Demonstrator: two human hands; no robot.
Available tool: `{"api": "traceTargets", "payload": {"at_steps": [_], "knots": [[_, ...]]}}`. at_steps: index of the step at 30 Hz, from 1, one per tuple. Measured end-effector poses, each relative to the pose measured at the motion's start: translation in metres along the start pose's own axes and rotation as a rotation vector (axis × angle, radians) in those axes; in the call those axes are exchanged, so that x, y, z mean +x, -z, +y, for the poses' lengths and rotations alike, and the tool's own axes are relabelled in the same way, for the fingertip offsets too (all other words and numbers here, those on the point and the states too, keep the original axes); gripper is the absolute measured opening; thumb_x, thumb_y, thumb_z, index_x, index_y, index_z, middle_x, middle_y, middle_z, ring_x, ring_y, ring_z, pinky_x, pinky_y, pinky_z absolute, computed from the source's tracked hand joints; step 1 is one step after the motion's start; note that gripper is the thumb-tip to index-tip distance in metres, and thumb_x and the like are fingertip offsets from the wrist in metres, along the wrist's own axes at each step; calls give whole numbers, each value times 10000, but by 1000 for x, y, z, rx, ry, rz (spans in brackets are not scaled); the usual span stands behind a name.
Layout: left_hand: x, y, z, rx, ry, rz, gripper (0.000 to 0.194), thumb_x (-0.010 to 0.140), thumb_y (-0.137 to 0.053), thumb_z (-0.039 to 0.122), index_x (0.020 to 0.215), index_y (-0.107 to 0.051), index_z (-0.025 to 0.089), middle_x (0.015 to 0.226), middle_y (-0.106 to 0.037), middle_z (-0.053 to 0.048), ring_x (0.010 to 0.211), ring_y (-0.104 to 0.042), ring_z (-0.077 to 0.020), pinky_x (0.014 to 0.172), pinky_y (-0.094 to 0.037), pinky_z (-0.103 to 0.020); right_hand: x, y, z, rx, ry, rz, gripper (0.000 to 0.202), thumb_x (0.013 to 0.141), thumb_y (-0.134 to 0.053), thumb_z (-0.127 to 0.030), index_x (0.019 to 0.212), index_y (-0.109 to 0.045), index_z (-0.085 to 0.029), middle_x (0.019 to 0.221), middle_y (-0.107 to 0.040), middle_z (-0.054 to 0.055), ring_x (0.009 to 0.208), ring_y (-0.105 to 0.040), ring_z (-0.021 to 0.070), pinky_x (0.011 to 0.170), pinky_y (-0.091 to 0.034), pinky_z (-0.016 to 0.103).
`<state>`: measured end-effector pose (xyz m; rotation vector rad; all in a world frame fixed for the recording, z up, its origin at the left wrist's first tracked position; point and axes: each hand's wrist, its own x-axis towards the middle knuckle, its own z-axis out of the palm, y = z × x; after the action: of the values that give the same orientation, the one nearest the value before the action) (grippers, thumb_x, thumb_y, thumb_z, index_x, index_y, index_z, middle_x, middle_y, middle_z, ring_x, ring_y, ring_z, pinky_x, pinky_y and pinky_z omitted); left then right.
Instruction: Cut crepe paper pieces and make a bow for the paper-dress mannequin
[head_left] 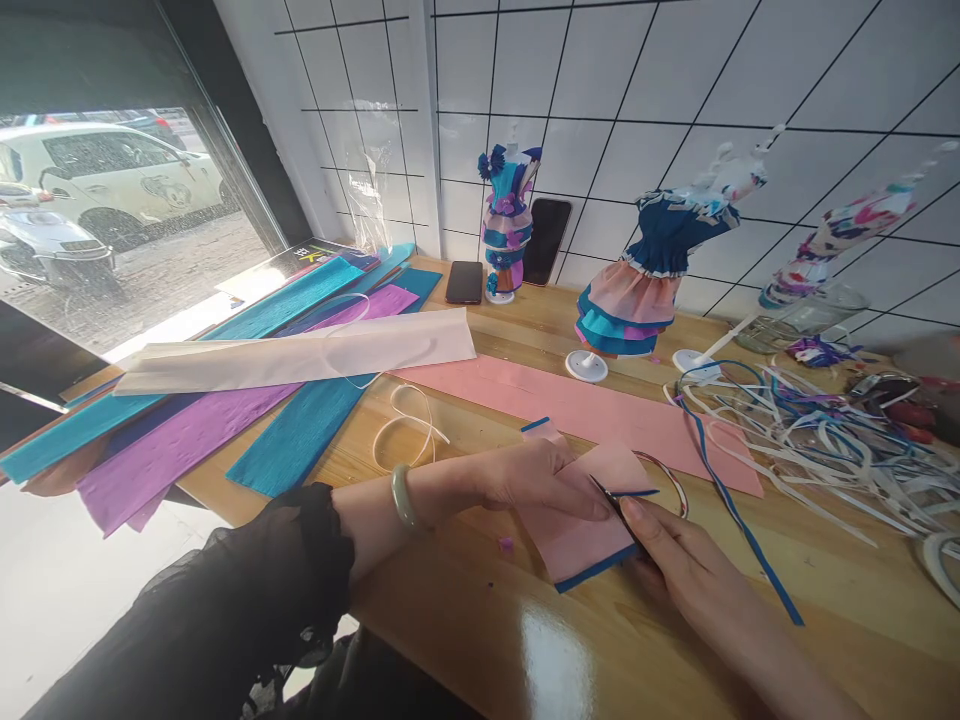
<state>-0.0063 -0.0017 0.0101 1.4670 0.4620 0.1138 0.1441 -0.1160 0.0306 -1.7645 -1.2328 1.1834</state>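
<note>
My left hand [551, 478], with a pale green bangle [403, 497] at the wrist, pinches a piece of pink crepe paper [570, 540] that has blue strips along its edges. Closed around a pair of dark scissors [616, 508], my right hand [679, 560] is just right of the left. The scissor blades lie across the pink paper, close to the left fingertips; my fingers hide most of the handles. Behind the right hand a thin curved band [679, 485] arcs over the table.
A long pink strip [555, 390] lies behind my hands. White [300, 350], purple [202, 440] and teal [322, 430] strips overlap at left. Dressed mannequins, including one in a ruffled dress [637, 280], stand along the tiled wall. Tangled thin strips [795, 430] lie right; a phone [464, 283] lies behind.
</note>
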Motion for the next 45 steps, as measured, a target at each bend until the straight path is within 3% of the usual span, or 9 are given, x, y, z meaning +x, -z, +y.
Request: {"api": "traceTargets", "payload": {"at_steps": [6,9,16,21,26,31,39,45], "knots": [[-1,-1,1,34,12,25,300,698,-641,436,819,-674,164,714,-599,11,639,-542,-107,590,-422,-219,4,3,3,-52,49,-46,404,811,-403,-565,667,-562,-223,569,-515,1,528,-461,159,419,-354,230],[-1,-1,1,11,11,7,290,703,-639,433,802,-670,162,712,-596,13,638,-538,-102,587,-421,-214,6,5,5,-85,41,-99,408,816,-396,-571,670,-542,-219,562,-478,-7,515,-433,147,416,-347,224],[0,0,-1,-45,-26,-23,342,691,-654,455,833,-663,145,746,-611,-2,636,-542,-103,568,-413,-205,3,1,5,-55,42,-55,410,812,-383,-588,664,-500,-224,561,-435,-15,510,-397,142,415,-319,227],[-3,5,3,34,-53,-18,378,739,-586,508,794,-668,143,708,-568,8,627,-493,-90,566,-382,-204,5,4,7,-26,-19,-98,417,812,-398,-593,618,-411,-224,547,-331,-44,495,-339,119,439,-322,216],[-3,5,5,83,-87,9,376,745,-577,499,704,-620,128,648,-509,25,598,-456,-79,535,-345,-203,5,4,6,-1,-27,-110,417,815,-382,-599,648,-427,-220,561,-290,-52,497,-294,110,428,-294,207],[-3,3,6,115,-116,-33,401,751,-578,474,570,-512,123,560,-397,48,536,-372,-56,492,-278,-202,2,2,4,-11,-43,-78,409,800,-397,-597,652,-458,-220,612,-420,-19,558,-397,133,455,-351,208],[-2,2,6,88,-68,-77,344,756,-582,460,643,-604,136,596,-439,47,575,-416,-62,540,-324,-196,2,6,2,-139,106,-98,394,852,-372,-525,605,-441,-227,599,-503,3,681,-522,193,562,-418,242],[-3,2,7,20,-42,-69,345,724,-612,479,708,-657,138,614,-488,36,586,-445,-77,541,-339,-207,4,6,-2,-149,156,-130,379,859,-368,-523,729,-563,-225,716,-595,14,772,-561,212,681,-455,257]]}}
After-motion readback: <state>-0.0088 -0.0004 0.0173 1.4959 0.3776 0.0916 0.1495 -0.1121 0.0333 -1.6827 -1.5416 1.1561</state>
